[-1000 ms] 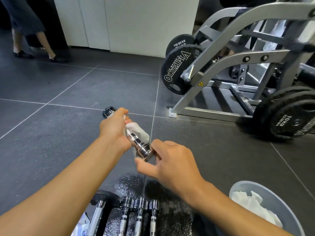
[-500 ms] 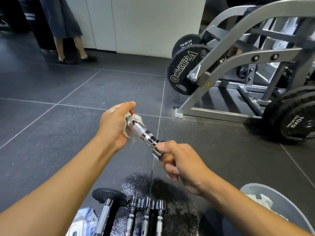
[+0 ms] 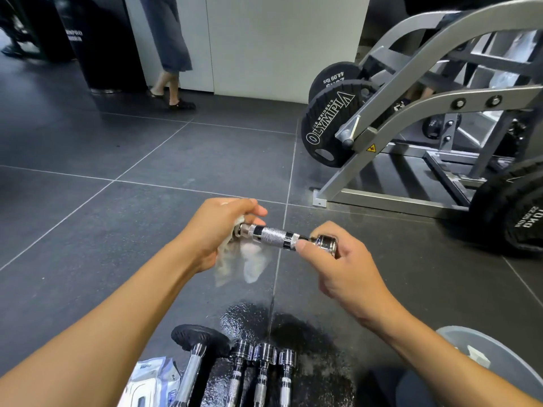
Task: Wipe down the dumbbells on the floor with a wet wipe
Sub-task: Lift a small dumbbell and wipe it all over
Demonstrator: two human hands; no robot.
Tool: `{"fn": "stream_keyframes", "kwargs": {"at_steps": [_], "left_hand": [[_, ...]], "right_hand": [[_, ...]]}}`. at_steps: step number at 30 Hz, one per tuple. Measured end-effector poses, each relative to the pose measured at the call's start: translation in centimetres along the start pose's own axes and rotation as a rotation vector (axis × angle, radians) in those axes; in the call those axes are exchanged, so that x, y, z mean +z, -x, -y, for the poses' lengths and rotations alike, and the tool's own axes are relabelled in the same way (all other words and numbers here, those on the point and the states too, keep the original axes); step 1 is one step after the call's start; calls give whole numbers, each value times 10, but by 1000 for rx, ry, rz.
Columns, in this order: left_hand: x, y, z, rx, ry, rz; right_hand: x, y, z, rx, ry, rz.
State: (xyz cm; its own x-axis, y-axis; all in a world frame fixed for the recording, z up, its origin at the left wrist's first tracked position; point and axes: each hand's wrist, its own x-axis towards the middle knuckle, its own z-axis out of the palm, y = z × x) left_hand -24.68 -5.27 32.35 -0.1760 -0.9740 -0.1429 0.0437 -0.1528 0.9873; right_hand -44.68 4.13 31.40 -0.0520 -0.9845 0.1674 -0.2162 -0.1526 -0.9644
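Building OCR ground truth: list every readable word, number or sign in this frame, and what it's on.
"JOE WEIDER'S OLYMPIA": front weight plate on the machine.
"44.09 lbs", upside down: rear weight plate behind it.
"10KG", plus a blurred lbs figure: right weight plate.
"...PRO", start unclear, line below blurred: black bin, far left.
Yellow warning triangle, no words: machine frame.
Wipes pack: print too blurred to read.

Gym. Plate-loaded machine frame [image 3: 426, 108] and black weight plates [image 3: 326, 124] beyond the right hand [image 3: 346, 268]; chrome dumbbells [image 3: 264, 374] on floor tiles [image 3: 147, 230] below it.
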Motion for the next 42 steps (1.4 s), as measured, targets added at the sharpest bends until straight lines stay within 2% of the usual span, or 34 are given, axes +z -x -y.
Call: {"fn": "stream_keyframes", "kwargs": {"at_steps": [3, 7, 10, 12, 13, 15, 19, 22, 24, 26, 28, 30, 32, 35, 37, 39, 42], "left_hand": [[-3, -1, 6, -15, -158, 48], [-6, 6, 6, -96, -351, 172], [-9, 10, 10, -269, -486, 317], [-13, 13, 12, -394, -540, 382], [-15, 14, 14, -418, -549, 398], [-16, 14, 16, -364, -539, 387], [-9, 18, 13, -139, -505, 237], [0, 18, 6, -34, -450, 122], [7, 14, 3, 52, -546, 57], [10, 8, 2, 117, -744, 4], [10, 2, 5, 106, -903, 16], [7, 0, 13, 14, -886, 80], [6, -1, 22, -88, -796, 167], [6, 1, 27, -367, -612, 279], [3, 2, 27, -496, -521, 357], [-1, 0, 26, -556, -394, 368], [-4, -8, 26, -549, -56, 178]], "right_hand": [[-5, 3, -2, -253, 334, 5], [-14, -1, -3, -672, 715, 112], [-20, -5, -1, -910, 901, 210], [-19, -4, 1, -989, 945, 251], [-17, -1, 1, -978, 926, 264], [-11, 4, 0, -842, 836, 260], [-3, 2, 6, -193, 471, 104], [-5, -10, 7, 315, -18, -37], [-9, -13, 1, 609, -248, -32], [-10, -11, -7, 766, -328, 48], [-10, -10, -11, 772, -339, 85], [-9, -10, -8, 632, -283, 67], [-9, -12, -2, 376, -81, 56], [-16, -12, 1, -60, 333, 137], [-21, -11, 1, -240, 447, 210], [-21, -11, -1, -275, 435, 175], [-14, -14, -3, -164, 331, 24]]}}
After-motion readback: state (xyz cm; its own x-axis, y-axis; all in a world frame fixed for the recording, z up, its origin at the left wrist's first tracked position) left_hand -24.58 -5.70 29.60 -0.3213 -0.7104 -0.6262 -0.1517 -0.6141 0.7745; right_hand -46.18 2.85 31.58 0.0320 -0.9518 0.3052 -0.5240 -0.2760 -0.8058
